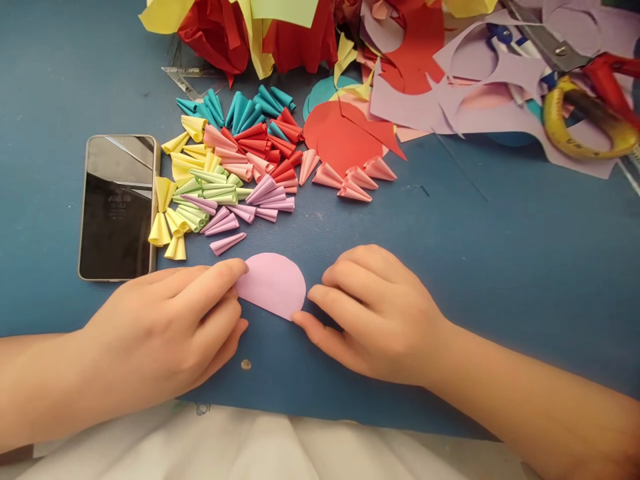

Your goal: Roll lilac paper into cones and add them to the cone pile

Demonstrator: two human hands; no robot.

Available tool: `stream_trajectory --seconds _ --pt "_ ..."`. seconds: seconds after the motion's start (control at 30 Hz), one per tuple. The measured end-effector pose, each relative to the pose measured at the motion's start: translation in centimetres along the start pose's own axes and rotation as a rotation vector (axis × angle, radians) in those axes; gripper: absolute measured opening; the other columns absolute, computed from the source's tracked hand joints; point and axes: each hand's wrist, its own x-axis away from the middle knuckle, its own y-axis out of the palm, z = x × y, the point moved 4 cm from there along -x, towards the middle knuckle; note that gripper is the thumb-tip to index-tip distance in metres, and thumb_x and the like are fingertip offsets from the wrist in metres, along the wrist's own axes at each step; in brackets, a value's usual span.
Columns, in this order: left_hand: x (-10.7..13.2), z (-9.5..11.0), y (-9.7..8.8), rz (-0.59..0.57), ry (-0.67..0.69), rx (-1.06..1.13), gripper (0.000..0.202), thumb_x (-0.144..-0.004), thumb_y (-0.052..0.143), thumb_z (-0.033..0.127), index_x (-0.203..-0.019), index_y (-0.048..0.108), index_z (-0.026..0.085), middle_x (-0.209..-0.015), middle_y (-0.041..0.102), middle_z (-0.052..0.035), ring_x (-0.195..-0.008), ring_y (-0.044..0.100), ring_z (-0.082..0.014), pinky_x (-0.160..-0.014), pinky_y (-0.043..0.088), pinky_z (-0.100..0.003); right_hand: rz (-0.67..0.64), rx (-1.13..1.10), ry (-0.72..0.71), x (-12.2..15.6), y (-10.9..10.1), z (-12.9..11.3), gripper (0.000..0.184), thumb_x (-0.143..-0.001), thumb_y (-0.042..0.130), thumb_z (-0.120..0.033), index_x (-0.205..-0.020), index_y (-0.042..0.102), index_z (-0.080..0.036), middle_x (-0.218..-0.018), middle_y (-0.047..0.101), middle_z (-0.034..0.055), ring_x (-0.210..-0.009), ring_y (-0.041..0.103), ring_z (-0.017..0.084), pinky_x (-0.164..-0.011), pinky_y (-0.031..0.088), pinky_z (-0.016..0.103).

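Note:
Between my hands is a lilac paper half-circle point(273, 283), its straight edge toward me. My left hand point(170, 327) pinches the paper's left corner between thumb and fingers. At the opposite corner, the thumb of my right hand point(370, 310) touches the paper's edge, while its curled fingers stay apart from the thumb. Just beyond the paper lies a heap of small rolled paper cones point(215, 187) in teal, yellow, red, pink, green and lilac. Several pink cones point(357, 183) sit apart on the right, beside red paper circles point(340, 137).
A phone point(119, 207) lies left of the cones. Crumpled red and yellow paper point(215, 37) fills the back. Lilac cut-out scraps point(410, 103) and scissors with yellow and red handles point(555, 127) lie at the back right. A clear set square point(187, 81) is partly covered.

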Motion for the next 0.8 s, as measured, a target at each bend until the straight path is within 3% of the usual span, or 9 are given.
stream_trajectory --seconds 0.1,0.17,0.27,0.37,0.43,0.63,0.73,0.8 --pt "-0.4 -0.3 -0.1 0.021 0.005 0.047 0.011 -0.104 0.064 0.023 -0.102 0.070 0.014 -0.124 0.077 -0.0162 -0.101 0.077 -0.0286 -0.084 0.068 -0.044 0.006 0.005 0.023 0.0 0.2 0.0 0.029 -0.102 0.074 -0.043 -0.089 0.072 -0.017 -0.082 0.064 0.0076 -0.079 0.053 0.024 -0.068 0.047 0.042" --pt "-0.6 -0.4 -0.1 0.018 0.009 0.068 0.016 -0.104 0.065 0.023 -0.113 0.071 0.010 -0.120 0.080 -0.0160 -0.099 0.077 -0.0301 -0.079 0.067 -0.044 -0.005 0.017 0.004 -0.1 0.3 -0.3 0.033 -0.102 0.074 -0.047 -0.091 0.074 -0.015 -0.084 0.064 0.0081 -0.082 0.055 0.025 -0.071 0.048 0.043" --pt "-0.8 -0.6 0.1 0.012 -0.002 0.102 0.032 -0.105 0.066 0.024 -0.130 0.068 0.005 -0.118 0.081 -0.0177 -0.101 0.076 -0.0327 -0.080 0.067 -0.047 -0.013 0.016 -0.030 -0.1 0.5 -0.9 0.026 -0.102 0.075 -0.041 -0.097 0.076 -0.015 -0.090 0.069 0.0089 -0.089 0.059 0.025 -0.076 0.052 0.043" --pt "-0.7 -0.7 0.1 -0.002 -0.007 0.177 0.036 -0.104 0.067 0.025 -0.135 0.067 0.005 -0.132 0.078 -0.0197 -0.114 0.074 -0.0362 -0.092 0.066 -0.052 -0.005 -0.014 -0.074 -0.1 0.5 -1.4 0.008 -0.101 0.076 -0.025 -0.103 0.078 -0.017 -0.102 0.077 0.0091 -0.101 0.064 0.026 -0.086 0.056 0.044" --pt "-0.5 -0.7 0.2 -0.033 -0.027 0.236 0.037 -0.105 0.067 0.025 -0.137 0.066 0.008 -0.143 0.074 -0.0190 -0.121 0.071 -0.0370 -0.098 0.065 -0.056 0.003 -0.037 -0.113 -0.1 0.4 -1.7 0.010 -0.099 0.076 -0.016 -0.107 0.080 -0.020 -0.108 0.080 0.0071 -0.107 0.067 0.025 -0.093 0.058 0.044" --pt "-0.4 -0.6 0.1 -0.118 -0.031 0.324 0.025 -0.106 0.063 0.026 -0.125 0.074 0.014 -0.158 0.065 -0.0180 -0.133 0.065 -0.0380 -0.105 0.060 -0.059 -0.002 -0.095 -0.196 -0.1 0.5 -1.9 0.020 -0.103 0.069 -0.015 -0.120 0.080 -0.016 -0.116 0.083 0.0079 -0.115 0.072 0.025 -0.102 0.061 0.045" --pt "-0.7 -0.6 0.2 -0.153 0.013 0.317 0.023 -0.107 0.061 0.026 -0.122 0.074 0.014 -0.161 0.064 -0.0162 -0.135 0.065 -0.0371 -0.103 0.059 -0.056 -0.003 -0.126 -0.196 -0.2 0.6 -1.5 0.014 -0.104 0.071 -0.021 -0.113 0.079 -0.013 -0.113 0.083 0.0109 -0.119 0.074 0.028 -0.103 0.062 0.044" --pt "-0.8 -0.7 0.4 -0.160 0.034 0.337 0.023 -0.108 0.059 0.026 -0.120 0.074 0.015 -0.158 0.066 -0.0154 -0.135 0.066 -0.0352 -0.106 0.057 -0.055 -0.012 -0.123 -0.188 -0.2 0.6 -1.3 0.020 -0.105 0.073 -0.031 -0.107 0.078 -0.011 -0.111 0.084 0.0133 -0.118 0.075 0.029 -0.102 0.062 0.045"
